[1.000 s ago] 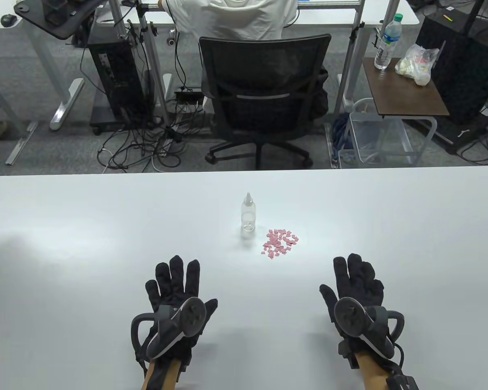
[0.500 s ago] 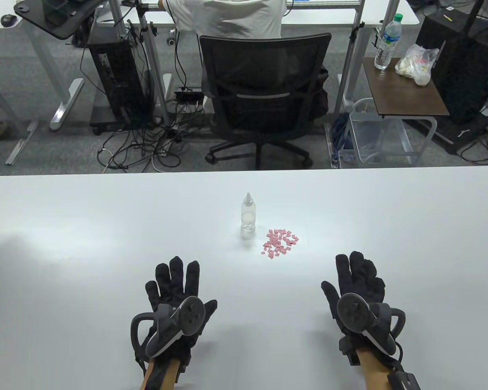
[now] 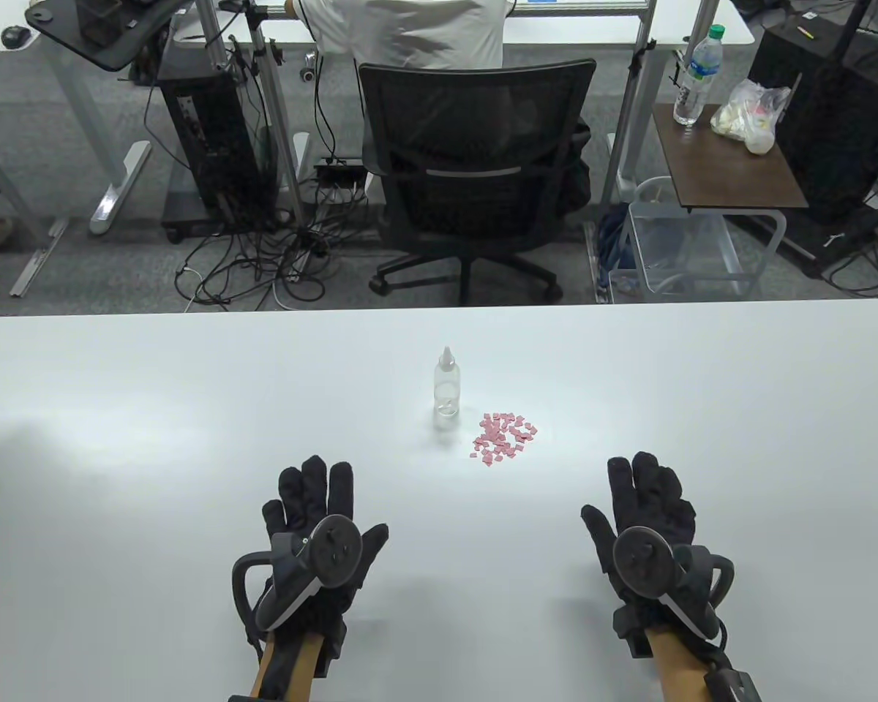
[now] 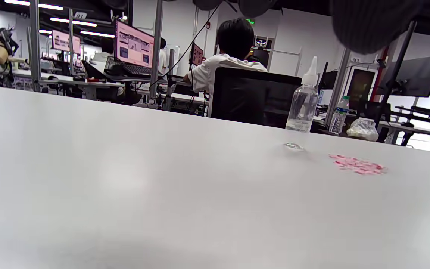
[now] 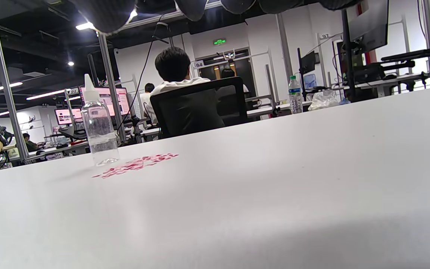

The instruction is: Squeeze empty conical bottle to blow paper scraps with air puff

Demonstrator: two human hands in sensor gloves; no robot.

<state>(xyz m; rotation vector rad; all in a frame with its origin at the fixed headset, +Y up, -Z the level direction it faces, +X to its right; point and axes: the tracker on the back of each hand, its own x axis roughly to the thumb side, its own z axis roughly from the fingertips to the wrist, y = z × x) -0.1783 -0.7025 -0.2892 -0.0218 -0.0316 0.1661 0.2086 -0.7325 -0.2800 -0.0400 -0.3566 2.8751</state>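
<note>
Both black-gloved hands lie palm-down with fingers spread, holding nothing: the left hand (image 3: 314, 545) near-left, the right hand (image 3: 647, 537) near-right on the smooth white table (image 3: 117, 453). The clear plastic conical-tipped bottle (image 3: 446, 382) stands upright mid-table, with small pink paper scraps (image 3: 503, 437) just right of it.

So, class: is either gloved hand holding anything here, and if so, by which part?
Nothing is held. The left hand and right hand are open over the table, apart from the upright bottle.

Left hand (image 3: 314, 523) and right hand (image 3: 647, 515) lie palm-down, well apart, fingers extended, holding nothing.
</note>
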